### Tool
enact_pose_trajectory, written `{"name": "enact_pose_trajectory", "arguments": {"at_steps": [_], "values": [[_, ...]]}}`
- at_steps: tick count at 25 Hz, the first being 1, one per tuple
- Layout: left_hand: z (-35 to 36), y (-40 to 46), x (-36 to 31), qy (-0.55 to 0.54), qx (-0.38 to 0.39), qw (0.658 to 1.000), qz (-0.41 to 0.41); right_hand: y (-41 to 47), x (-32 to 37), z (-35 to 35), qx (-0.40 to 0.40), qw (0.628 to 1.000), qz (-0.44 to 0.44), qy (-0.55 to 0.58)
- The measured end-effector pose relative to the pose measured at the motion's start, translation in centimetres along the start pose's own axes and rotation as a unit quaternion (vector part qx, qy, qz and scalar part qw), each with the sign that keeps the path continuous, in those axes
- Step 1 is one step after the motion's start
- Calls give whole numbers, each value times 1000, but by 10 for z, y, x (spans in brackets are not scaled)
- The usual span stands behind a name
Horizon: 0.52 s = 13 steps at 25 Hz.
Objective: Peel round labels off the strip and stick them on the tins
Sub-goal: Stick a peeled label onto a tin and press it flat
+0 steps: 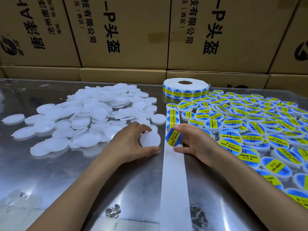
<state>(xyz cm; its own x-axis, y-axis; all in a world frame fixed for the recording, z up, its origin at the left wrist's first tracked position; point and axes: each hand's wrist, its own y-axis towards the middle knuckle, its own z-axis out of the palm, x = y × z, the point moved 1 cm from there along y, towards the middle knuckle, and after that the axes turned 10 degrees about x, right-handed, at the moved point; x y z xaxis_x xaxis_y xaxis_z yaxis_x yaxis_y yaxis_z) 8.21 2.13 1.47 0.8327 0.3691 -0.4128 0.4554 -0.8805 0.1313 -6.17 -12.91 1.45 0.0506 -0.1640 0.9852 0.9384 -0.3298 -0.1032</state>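
Head view: the left hand (131, 144) curls its fingers around one plain white tin (150, 139) on the shiny tabletop (50, 172). The right hand (193, 140) pinches a round blue and yellow label (173, 136), tilted up just above the white strip (173, 172). Plain tins (86, 114) pile on the left, labelled tins (250, 124) on the right, near the roll (185, 88).

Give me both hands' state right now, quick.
Left hand: grip closed round a blank white tin on the table.
Right hand: grip pinching a peeled label above the strip.
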Motion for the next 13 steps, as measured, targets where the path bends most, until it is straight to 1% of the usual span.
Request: {"name": "enact_pose_trajectory", "arguments": {"at_steps": [5,9,13], "values": [[9,2,-13,-31,-50,996,61,-1,-1,1,3,999,1,-42],[12,1,-20,-51,-54,990,123,-2,-2,4,-8,998,0,-62],[13,-2,-26,-60,-52,985,154,-1,-1,6,-17,999,1,-48]]}}
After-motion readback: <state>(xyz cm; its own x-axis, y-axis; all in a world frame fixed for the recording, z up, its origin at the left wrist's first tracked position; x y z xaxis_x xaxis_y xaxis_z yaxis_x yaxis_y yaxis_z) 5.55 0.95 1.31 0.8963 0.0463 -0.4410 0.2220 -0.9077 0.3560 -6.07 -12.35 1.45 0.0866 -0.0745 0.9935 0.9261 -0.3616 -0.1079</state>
